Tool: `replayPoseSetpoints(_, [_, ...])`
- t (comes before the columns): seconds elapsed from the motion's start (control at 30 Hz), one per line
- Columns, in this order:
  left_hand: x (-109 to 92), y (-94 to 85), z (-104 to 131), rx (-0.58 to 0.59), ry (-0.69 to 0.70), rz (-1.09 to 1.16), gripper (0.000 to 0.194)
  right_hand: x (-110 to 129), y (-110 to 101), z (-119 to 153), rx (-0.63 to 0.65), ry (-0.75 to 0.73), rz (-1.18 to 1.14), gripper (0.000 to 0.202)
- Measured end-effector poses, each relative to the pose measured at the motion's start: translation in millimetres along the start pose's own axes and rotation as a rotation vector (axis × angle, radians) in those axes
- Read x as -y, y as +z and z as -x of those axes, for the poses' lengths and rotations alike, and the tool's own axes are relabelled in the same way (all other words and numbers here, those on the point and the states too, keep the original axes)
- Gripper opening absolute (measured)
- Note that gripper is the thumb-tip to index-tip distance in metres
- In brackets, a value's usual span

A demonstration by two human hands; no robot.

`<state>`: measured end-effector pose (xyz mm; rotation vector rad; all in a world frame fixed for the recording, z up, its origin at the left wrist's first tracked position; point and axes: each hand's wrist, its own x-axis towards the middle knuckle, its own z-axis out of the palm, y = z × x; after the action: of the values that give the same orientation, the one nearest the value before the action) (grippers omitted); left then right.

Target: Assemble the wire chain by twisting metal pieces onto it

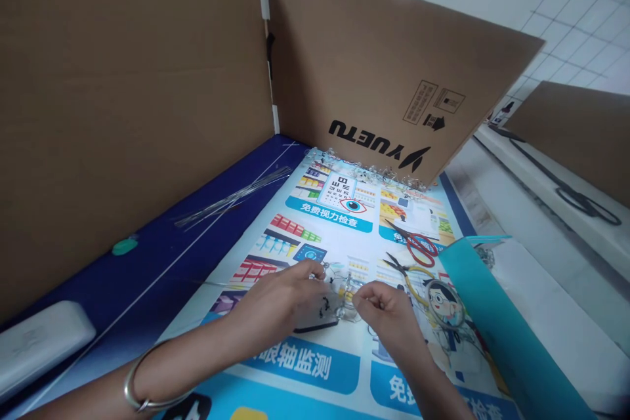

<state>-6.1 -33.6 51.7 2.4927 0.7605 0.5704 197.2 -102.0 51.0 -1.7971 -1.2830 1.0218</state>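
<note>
My left hand [290, 298], with a metal bangle on the wrist, is closed in a pinch over the printed mat. Between both hands is a tangle of thin wire with small clear beads [348, 298]; its exact shape is hard to make out. My right hand [386, 307] pinches at its right side, thumb and forefinger together. Small black bits [324, 306] show beside the left fingers. Right of my right hand lie yellow-handled pliers or snips [411, 272], red-handled scissors [418, 246] and a round clear-rimmed item [445, 305].
Cardboard walls [394, 65] stand behind and to the left. Several beaded wire pieces [369, 169] line the back wall's foot. A wire bundle [236, 197], a green lump [125, 247] and a white case [44, 344] lie left. A teal folder or box [502, 321] stands right.
</note>
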Motion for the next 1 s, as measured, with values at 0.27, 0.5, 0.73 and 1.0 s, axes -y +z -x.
replayPoseSetpoints(0.27, [5, -1.3, -24, 0.086, -0.028, -0.113, 0.022, 3, -4, -14, -0.08, -0.092, 0.229, 0.017])
replayPoseSetpoints(0.5, [10, 0.4, -35, 0.061, -0.044, -0.032, 0.022, -6, 5, -16, -0.346, -0.523, 0.492, 0.012])
replayPoseSetpoints(0.73, [11, 7.8, -31, 0.004, -0.057, 0.032, 0.018, 4, 25, 1, -0.352, -0.819, 0.717, 0.013])
replayPoseSetpoints(1.0, [7, 7.5, -29, -0.019, -0.048, 0.088, 0.019, -8, 35, -2, -0.398, -0.839, 0.757, 0.007])
